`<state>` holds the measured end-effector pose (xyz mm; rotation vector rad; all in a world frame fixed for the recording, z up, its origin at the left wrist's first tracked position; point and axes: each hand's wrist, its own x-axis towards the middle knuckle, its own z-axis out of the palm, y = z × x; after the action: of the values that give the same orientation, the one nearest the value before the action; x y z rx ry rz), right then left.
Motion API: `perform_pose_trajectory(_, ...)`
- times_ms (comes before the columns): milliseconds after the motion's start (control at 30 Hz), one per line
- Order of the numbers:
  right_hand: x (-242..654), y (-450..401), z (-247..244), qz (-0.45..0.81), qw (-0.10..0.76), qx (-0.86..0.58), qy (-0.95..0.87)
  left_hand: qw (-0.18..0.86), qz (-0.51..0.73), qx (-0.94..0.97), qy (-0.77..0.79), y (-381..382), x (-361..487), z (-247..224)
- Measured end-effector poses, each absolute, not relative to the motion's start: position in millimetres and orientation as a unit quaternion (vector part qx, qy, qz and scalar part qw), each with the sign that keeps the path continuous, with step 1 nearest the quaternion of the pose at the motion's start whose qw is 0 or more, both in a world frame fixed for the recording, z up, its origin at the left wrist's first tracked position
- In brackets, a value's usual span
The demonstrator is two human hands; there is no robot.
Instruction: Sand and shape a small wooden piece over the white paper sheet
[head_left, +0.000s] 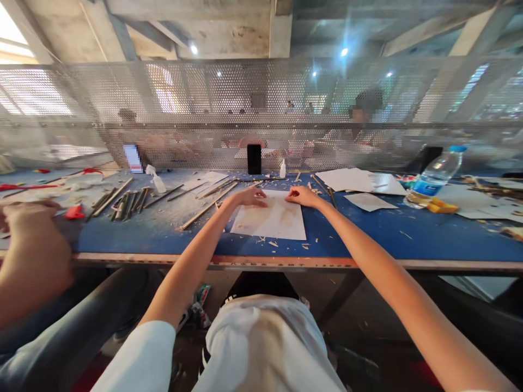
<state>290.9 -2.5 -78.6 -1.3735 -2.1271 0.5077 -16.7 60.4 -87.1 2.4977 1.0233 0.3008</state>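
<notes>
Fingers of the person's left hand (250, 196) are loosely spread and bent over a white sheet (273, 220), while those of the right hand (304, 195) are drawn narrowly together near its far right corner; whether they pinch anything is too small to tell. The sheet lies flat on the blue tabletop (330, 249), straight ahead of the person, pale shavings (273, 244) by its nearer edge. At far left is a co-worker's forearm (35, 245). Thin sticks (208, 206) lie left of the sheet; a smaller sheet (370, 202) and a water bottle (433, 182) are to the right. Farther back, a black phone (254, 159) stands near a small white bottle (283, 169), before a perforated panel (204, 98).
</notes>
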Motion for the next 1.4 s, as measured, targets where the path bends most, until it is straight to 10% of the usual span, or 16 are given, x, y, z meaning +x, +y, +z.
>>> perform_pose_trajectory(1400,282,-10,-69,0.205,0.233,-0.555,-0.772,0.224,0.103,0.893,0.376,54,-14,-83)
